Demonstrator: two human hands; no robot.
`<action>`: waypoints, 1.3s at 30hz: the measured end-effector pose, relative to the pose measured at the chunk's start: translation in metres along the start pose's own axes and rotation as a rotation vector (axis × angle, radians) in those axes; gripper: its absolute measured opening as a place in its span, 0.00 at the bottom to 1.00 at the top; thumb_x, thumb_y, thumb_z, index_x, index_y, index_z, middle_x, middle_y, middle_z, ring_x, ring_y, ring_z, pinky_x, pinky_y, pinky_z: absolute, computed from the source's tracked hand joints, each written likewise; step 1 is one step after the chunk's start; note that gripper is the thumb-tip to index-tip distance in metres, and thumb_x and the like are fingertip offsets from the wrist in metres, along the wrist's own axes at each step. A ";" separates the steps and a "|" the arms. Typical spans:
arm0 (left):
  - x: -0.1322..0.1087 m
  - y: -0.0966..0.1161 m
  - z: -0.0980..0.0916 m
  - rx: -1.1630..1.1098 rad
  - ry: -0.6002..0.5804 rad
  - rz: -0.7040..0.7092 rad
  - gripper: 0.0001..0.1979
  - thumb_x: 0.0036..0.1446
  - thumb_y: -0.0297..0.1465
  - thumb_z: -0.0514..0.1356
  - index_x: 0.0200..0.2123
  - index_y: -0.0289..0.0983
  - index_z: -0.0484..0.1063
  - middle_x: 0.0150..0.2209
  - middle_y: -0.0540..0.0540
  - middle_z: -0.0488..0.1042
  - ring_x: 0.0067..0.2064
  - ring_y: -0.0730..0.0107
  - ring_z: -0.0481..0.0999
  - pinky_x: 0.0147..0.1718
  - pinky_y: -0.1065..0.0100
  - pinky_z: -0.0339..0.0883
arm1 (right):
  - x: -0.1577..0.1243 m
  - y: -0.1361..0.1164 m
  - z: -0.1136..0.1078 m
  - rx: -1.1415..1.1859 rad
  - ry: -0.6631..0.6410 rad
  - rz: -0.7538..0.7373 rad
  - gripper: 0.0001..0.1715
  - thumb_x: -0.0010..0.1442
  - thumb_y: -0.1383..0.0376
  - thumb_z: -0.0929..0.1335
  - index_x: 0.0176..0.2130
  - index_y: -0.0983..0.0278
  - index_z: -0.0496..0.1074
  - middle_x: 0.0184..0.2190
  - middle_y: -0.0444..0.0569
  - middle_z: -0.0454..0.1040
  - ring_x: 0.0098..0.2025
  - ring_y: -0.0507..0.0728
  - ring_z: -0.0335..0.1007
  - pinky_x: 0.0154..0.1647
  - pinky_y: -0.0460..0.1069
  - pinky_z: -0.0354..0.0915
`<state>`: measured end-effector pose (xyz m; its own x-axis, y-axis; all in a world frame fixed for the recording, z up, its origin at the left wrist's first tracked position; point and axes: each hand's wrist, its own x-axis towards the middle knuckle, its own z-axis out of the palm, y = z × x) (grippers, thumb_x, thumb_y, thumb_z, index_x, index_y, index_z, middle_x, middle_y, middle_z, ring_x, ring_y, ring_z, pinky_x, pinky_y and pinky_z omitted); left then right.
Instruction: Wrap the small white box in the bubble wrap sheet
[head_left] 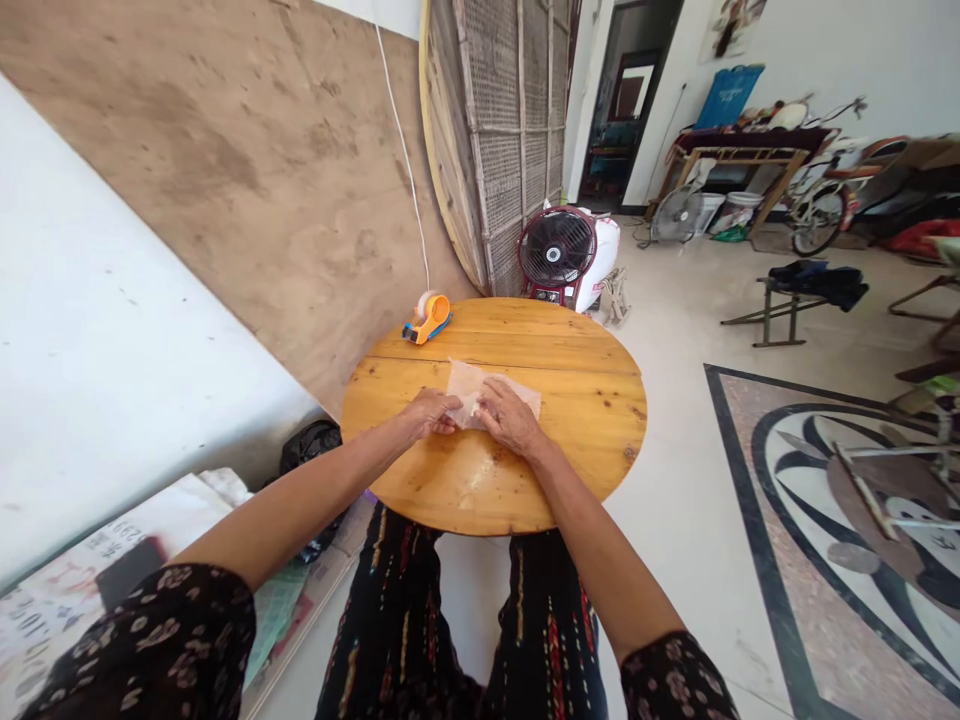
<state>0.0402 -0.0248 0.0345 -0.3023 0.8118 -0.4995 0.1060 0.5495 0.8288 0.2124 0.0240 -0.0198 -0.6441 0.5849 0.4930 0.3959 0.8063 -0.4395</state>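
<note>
A thin clear plastic bag [489,388] lies flat in the middle of a round wooden table [592,400]. Both hands rest on its near edge. My left hand [429,411] has its fingers curled and pinches the bag's left near corner. My right hand [508,414] lies over the bag's near edge with fingers bent, pressing and gripping it. What, if anything, is inside the bag cannot be made out.
An orange and blue tape dispenser [427,318] sits at the table's far left edge. A plywood sheet [247,170] leans on the wall to the left. A red fan [556,250] stands behind the table. Papers [67,590] lie at lower left.
</note>
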 end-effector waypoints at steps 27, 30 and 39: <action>-0.006 0.010 0.028 0.099 0.058 0.266 0.10 0.49 0.22 0.58 0.19 0.36 0.62 0.15 0.56 0.62 0.16 0.80 0.60 0.16 0.75 0.53 | -0.001 -0.006 -0.002 0.017 -0.083 0.129 0.20 0.62 0.64 0.64 0.53 0.63 0.63 0.53 0.57 0.70 0.55 0.61 0.66 0.55 0.57 0.63; -0.006 0.009 0.031 0.113 0.060 0.298 0.10 0.48 0.21 0.58 0.18 0.36 0.62 0.15 0.56 0.63 0.17 0.81 0.60 0.16 0.76 0.53 | 0.001 -0.007 -0.002 0.000 -0.070 0.094 0.24 0.61 0.65 0.63 0.57 0.65 0.59 0.53 0.58 0.70 0.56 0.61 0.65 0.58 0.57 0.60; -0.007 0.020 0.014 0.117 -0.193 0.228 0.02 0.43 0.26 0.59 0.21 0.33 0.70 0.17 0.50 0.70 0.21 0.73 0.70 0.26 0.68 0.71 | -0.001 -0.008 -0.006 -0.021 -0.087 0.104 0.21 0.58 0.66 0.63 0.52 0.67 0.61 0.48 0.60 0.71 0.50 0.63 0.66 0.52 0.58 0.63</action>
<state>0.0577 -0.0161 0.0510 -0.0739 0.9329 -0.3524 0.2616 0.3591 0.8959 0.2138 0.0173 -0.0128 -0.6528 0.6565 0.3780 0.4766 0.7438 -0.4687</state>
